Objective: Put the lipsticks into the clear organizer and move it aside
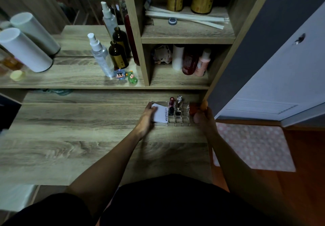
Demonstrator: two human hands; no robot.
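A clear, gridded plastic organizer [179, 113] sits at the far right of the wood-grain desk [73, 138], just below the shelf edge. Two lipsticks [171, 106] stand upright in its back cells, long axes vertical, caps up: one dark red, one with a glassy silver top. The left hand [147, 116] grips a flat white rounded card marked "4U2skin" [161, 114] against the organizer's left side. The right hand [204, 115] curls around its right end; whether it touches is unclear.
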